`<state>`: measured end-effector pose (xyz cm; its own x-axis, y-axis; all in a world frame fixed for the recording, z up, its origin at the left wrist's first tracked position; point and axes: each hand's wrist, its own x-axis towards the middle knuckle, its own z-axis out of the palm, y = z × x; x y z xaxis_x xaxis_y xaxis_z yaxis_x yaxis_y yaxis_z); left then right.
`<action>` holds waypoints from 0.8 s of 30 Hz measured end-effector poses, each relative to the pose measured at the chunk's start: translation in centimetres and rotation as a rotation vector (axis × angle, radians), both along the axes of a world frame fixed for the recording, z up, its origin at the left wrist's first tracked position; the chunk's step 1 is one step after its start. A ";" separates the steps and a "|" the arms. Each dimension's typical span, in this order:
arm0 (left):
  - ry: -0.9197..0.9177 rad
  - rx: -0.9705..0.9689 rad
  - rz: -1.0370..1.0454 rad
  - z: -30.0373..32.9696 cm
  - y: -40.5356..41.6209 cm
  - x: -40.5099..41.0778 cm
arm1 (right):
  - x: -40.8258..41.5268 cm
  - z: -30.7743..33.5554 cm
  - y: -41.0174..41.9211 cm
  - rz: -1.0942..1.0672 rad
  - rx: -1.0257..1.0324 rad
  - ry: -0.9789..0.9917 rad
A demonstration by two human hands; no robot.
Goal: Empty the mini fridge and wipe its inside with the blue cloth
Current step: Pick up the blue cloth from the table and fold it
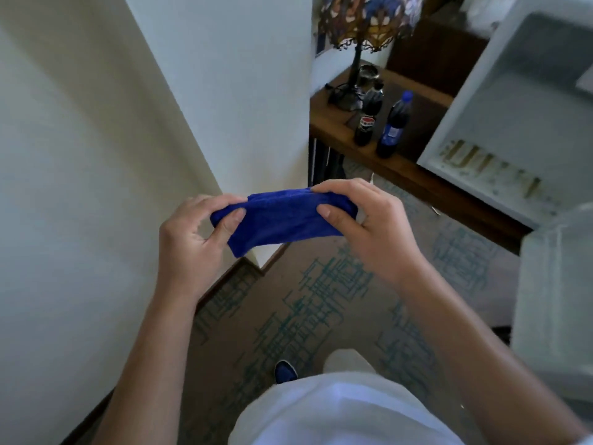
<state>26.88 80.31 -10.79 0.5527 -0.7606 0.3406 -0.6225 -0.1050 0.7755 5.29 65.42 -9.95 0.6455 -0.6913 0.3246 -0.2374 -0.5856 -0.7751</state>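
Observation:
A folded blue cloth (282,220) is stretched between both hands in front of my chest, above the carpet. My left hand (192,239) pinches its left end with thumb and fingers. My right hand (362,226) grips its right end. The white mini fridge (552,284) stands at the right edge, its door (513,101) swung open with the inner door shelf facing me. The fridge's inside is out of sight. Two dark soda bottles, one with a black cap (369,120) and one with a blue cap (393,126), stand on a wooden side table (337,123) beyond the cloth.
A stained-glass lamp (362,24) stands at the back of the side table. A white wall corner (224,91) juts out on the left and centre. Patterned carpet (305,316) covers the floor, with my blue shoe (285,370) below.

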 end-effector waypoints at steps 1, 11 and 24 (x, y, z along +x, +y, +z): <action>0.021 0.003 -0.046 0.0 -1.5 0.1 | -0.4 0.1 -0.6 -0.036 0.006 0.003; 0.062 0.136 -0.493 -0.1 -18.8 -2.0 | -5.9 -0.2 -11.3 -0.354 0.002 0.029; 0.054 0.083 -0.783 -1.0 -37.2 -5.6 | -11.0 -0.9 -22.0 -0.633 0.072 0.048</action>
